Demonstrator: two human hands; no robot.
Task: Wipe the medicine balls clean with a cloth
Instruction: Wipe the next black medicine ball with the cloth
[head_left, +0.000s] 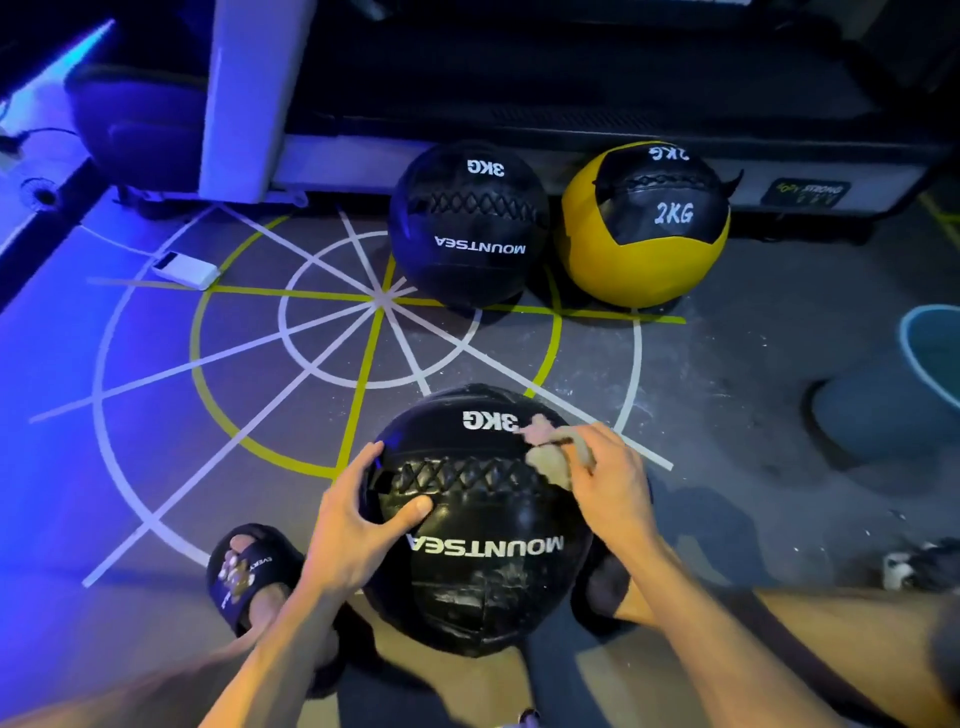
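Note:
A black 3KG medicine ball (483, 561) marked MOUNTSEA sits on the floor between my feet. My left hand (358, 525) grips its left side, thumb on the laced seam. My right hand (608, 483) holds a small pale cloth (548, 457) bunched against the ball's upper right, beside the 3KG print. Whitish smears show on the ball's lower front. Farther back stand a second black 3KG ball (467, 228) and a yellow and black 2KG ball (644, 228), side by side.
A white power bank (187, 270) with a cable lies on the floor at the left. A treadmill base (519, 119) runs behind the balls. A blue basin rim (930, 343) shows at the right edge. My left foot wears a black slipper (249, 571).

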